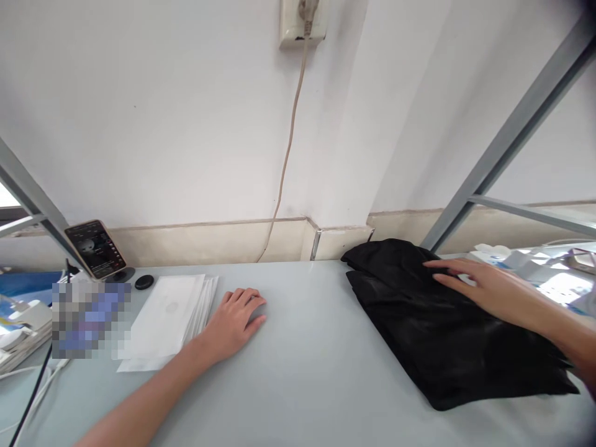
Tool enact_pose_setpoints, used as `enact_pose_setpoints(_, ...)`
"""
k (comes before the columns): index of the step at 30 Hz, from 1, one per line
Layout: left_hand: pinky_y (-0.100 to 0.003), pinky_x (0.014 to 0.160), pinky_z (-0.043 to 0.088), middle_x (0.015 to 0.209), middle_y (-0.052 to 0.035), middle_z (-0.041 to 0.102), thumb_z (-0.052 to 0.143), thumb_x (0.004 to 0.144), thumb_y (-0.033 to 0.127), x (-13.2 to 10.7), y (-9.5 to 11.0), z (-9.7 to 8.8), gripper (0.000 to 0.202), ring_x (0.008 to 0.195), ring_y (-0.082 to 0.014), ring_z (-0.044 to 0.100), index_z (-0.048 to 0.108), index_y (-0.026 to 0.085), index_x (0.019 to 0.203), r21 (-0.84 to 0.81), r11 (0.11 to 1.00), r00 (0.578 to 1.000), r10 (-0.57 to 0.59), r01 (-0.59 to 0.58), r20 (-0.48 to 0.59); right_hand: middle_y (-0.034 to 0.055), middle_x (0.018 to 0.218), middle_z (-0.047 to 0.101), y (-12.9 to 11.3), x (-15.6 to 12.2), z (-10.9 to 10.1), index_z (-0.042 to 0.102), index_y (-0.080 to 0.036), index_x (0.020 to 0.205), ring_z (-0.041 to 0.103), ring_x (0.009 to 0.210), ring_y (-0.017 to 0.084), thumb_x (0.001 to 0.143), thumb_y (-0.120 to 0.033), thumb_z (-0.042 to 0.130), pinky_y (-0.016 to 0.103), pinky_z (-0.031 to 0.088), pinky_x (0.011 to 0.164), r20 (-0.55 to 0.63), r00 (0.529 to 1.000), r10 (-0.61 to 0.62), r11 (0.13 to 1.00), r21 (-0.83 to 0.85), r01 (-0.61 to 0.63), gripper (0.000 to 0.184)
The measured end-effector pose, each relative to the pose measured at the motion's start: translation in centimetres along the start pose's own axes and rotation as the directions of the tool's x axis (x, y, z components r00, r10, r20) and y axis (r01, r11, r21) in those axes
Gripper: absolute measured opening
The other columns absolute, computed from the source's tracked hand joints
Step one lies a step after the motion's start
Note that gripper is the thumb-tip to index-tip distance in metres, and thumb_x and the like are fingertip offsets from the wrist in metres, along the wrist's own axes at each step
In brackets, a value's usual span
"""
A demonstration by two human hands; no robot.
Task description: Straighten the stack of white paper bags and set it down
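A folded pile of black fabric (447, 329) lies on the right side of the grey table (307, 360). My right hand (479, 282) rests flat on its top, fingers stretched toward the left and holding nothing. My left hand (237, 316) lies palm down on the bare table, fingers loosely curled, just right of a stack of white flat bags (162, 320) and touching its edge or nearly so.
A phone (95, 248) leans on a small stand at the back left, a black round disc (144, 282) beside it. A beige cable (288, 149) hangs from a wall socket (302, 22). Grey metal frame bars (507, 136) rise on the right, clutter beyond them.
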State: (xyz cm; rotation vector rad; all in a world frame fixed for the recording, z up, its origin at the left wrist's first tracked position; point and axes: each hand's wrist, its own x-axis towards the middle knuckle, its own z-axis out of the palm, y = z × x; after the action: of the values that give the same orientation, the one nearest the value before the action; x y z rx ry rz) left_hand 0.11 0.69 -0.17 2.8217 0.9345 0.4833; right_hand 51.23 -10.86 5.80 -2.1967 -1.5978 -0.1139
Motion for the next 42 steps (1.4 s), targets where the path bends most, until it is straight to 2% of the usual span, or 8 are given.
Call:
enact_pose_setpoints(7,-0.045,0.097,0.046,0.13,-0.009,0.063,0.045,0.109,0.032,-0.2,0.4,0.1,0.026,0.114,-0.0275,0.059,0.06,0.023,0.129,0.056,0.998,1.0,-0.005,0.004,0.015,0.0043,0.118,0.079,-13.6,1.5,5.6,0.075,-0.029,0.118,0.073,0.099,0.028,0.096,-0.048,0.052,0.038,0.053,0.091,0.219,0.931,-0.293,0.935,0.269,0.23,0.037)
enact_pose_setpoints(14,-0.039,0.091,0.049,0.111,-0.0049,0.07,0.04,0.11,0.034,0.1,-0.4,-2.4,0.028,0.098,-0.022,0.065,0.067,0.025,0.114,-0.006,1.0,0.997,-0.027,0.027,-0.068,0.0015,0.083,0.079,-23.6,0.2,12.3,0.073,-0.026,0.102,0.07,0.071,0.022,0.097,-0.04,0.048,0.031,0.048,0.067,0.342,0.853,-0.394,0.881,0.406,0.245,0.029)
enact_pose_setpoints(17,-0.04,0.09,0.05,0.102,-0.0078,0.069,0.032,0.11,0.029,0.2,-2.3,-4.7,0.035,0.096,-0.0242,0.064,0.066,0.023,0.107,0.207,0.946,0.957,-0.208,0.249,-0.203,0.001,0.076,0.076,-25.2,-1.4,13.7,0.067,-0.025,0.088,0.067,0.065,0.02,0.098,-0.037,0.044,0.029,0.044,0.061,0.342,0.863,-0.372,0.883,0.418,0.215,0.028)
enact_pose_setpoints(21,-0.046,0.084,0.053,0.112,-0.0197,0.064,0.038,0.103,0.02,-1.4,-5.0,-6.2,0.028,0.103,-0.0342,0.063,0.064,0.014,0.113,0.483,0.62,0.777,-0.574,0.619,-0.259,0.0019,0.072,0.07,-25.7,-3.2,14.6,0.057,-0.027,0.084,0.065,0.068,0.024,0.1,-0.04,0.036,0.031,0.039,0.062,0.265,0.92,-0.287,0.914,0.364,0.18,0.029)
enact_pose_setpoints(29,-0.071,0.074,0.052,0.112,-0.0341,0.063,0.045,0.097,0.024,-3.7,-7.3,-3.7,0.041,0.105,-0.0512,0.062,0.061,0.002,0.127,0.522,0.435,0.612,-0.757,0.734,-0.23,0.0016,0.073,0.071,-25.7,-3.6,15.3,0.056,-0.029,0.086,0.066,0.067,0.025,0.101,-0.038,0.036,0.032,0.036,0.061,0.235,0.938,-0.255,0.931,0.323,0.172,0.027)
enact_pose_setpoints(32,-0.083,0.087,0.04,0.122,-0.0339,0.061,0.04,0.102,0.03,-3.2,-6.6,-2.3,0.044,0.118,-0.053,0.056,0.06,0.004,0.132,0.514,0.462,0.625,-0.754,0.723,-0.201,0.0014,0.075,0.073,-25.7,-3.7,15.5,0.056,-0.029,0.088,0.066,0.069,0.026,0.101,-0.038,0.037,0.032,0.037,0.062,0.231,0.937,-0.261,0.932,0.313,0.182,0.025)
enact_pose_setpoints(36,-0.076,0.081,0.047,0.132,-0.0269,0.057,0.04,0.105,0.049,-2.5,-5.0,-1.5,0.049,0.119,-0.0498,0.053,0.059,0.016,0.135,0.427,0.56,0.667,-0.729,0.71,-0.153,0.0015,0.075,0.073,-25.8,-3.8,15.6,0.056,-0.029,0.091,0.067,0.068,0.026,0.102,-0.04,0.035,0.032,0.036,0.06,0.233,0.933,-0.275,0.93,0.31,0.196,0.026)
enact_pose_setpoints(42,-0.06,0.094,0.051,0.143,-0.0201,0.054,0.033,0.109,0.041,-1.1,-3.5,-1.6,0.051,0.12,-0.0397,0.057,0.037,0.019,0.155,0.183,0.824,0.844,-0.515,0.536,-0.151,0.0006,0.076,0.072,-26.2,-3.9,15.2,0.059,-0.029,0.086,0.066,0.072,0.025,0.105,-0.047,0.032,0.033,0.043,0.066,0.25,0.878,-0.407,0.859,0.433,0.275,0.038)
